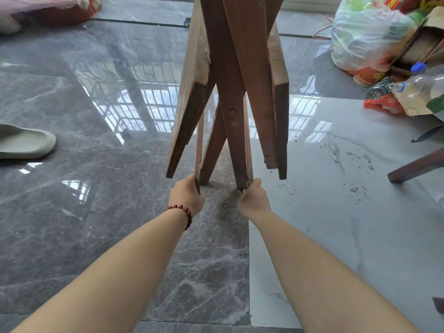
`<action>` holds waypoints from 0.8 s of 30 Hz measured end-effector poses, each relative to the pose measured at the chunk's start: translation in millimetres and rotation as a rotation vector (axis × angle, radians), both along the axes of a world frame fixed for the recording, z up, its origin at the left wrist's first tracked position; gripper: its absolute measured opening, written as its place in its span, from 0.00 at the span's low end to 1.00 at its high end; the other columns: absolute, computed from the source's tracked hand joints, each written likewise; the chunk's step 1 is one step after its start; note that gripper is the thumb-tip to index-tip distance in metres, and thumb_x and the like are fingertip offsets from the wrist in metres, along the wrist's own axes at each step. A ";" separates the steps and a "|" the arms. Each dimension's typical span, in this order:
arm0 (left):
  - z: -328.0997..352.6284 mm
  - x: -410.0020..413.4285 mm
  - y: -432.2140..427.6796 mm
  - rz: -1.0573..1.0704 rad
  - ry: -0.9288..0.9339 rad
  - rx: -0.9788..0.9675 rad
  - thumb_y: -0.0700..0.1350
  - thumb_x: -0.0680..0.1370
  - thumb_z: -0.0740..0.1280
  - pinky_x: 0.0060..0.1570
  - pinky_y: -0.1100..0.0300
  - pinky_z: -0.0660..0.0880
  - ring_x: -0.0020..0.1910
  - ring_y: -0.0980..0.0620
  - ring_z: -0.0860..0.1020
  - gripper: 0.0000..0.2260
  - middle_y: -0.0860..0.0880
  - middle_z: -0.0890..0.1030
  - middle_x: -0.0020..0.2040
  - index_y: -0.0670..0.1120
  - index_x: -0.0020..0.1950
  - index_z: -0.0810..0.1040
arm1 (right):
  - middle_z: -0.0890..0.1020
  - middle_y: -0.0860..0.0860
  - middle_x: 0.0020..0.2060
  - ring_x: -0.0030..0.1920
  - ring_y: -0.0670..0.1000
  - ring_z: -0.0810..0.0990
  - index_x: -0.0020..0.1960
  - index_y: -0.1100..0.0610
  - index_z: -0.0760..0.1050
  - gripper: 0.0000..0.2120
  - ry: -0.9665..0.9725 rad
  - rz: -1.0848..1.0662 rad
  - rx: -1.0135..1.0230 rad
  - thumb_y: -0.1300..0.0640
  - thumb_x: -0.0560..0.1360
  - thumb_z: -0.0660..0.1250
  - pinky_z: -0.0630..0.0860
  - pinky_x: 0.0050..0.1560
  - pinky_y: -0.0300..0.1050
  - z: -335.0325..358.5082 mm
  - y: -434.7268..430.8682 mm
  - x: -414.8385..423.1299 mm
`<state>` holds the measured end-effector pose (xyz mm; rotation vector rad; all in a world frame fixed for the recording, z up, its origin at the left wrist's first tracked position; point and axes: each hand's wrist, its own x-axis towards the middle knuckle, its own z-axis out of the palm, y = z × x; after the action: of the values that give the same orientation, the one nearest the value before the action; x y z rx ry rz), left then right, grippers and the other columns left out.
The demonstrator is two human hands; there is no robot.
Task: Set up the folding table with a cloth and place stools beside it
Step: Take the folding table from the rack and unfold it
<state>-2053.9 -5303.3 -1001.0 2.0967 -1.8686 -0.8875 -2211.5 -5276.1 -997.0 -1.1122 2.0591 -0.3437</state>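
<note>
A brown wooden folding table [230,75] stands folded and upright on the floor in the middle of the view, its flaps hanging down on either side of crossed legs. My left hand [186,197], with a red bead bracelet on the wrist, grips the foot of the left leg. My right hand [253,200] grips the foot of the right leg. Both legs' feet are at floor level. No cloth or stool is clearly visible.
A pale slipper [24,143] lies at the left. A plastic bag [367,34], bottles and boxes pile up at the upper right. A dark wooden leg [418,165] juts in from the right. Dirt crumbs dot the light tile [336,212]. A red round object [72,10] sits upper left.
</note>
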 end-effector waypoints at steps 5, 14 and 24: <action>6.0 2.7 0.3 -0.030 -0.033 0.005 0.41 0.74 0.66 0.40 0.58 0.72 0.40 0.46 0.76 0.06 0.47 0.77 0.41 0.42 0.50 0.75 | 0.76 0.57 0.57 0.54 0.58 0.77 0.60 0.59 0.62 0.11 -0.023 -0.046 -0.016 0.57 0.80 0.58 0.72 0.45 0.44 2.6 3.0 -2.0; 11.4 3.7 11.0 -0.013 -0.022 0.044 0.49 0.73 0.68 0.42 0.58 0.76 0.42 0.49 0.78 0.13 0.47 0.80 0.44 0.44 0.54 0.76 | 0.77 0.56 0.56 0.52 0.57 0.78 0.61 0.60 0.66 0.16 -0.081 -0.143 0.046 0.52 0.78 0.63 0.71 0.42 0.43 3.5 6.5 -3.5; 27.0 -9.7 14.5 -0.003 0.056 -0.036 0.43 0.73 0.67 0.50 0.59 0.74 0.55 0.48 0.75 0.20 0.47 0.72 0.60 0.44 0.64 0.69 | 0.75 0.55 0.32 0.30 0.51 0.76 0.42 0.61 0.73 0.09 -0.692 -0.285 0.329 0.59 0.79 0.61 0.79 0.39 0.44 23.4 1.2 21.6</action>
<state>-2063.6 -5288.9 -974.0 2.0270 -1.8467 -0.8971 -2189.9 -5274.9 -973.7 -0.4102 1.5641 -0.4355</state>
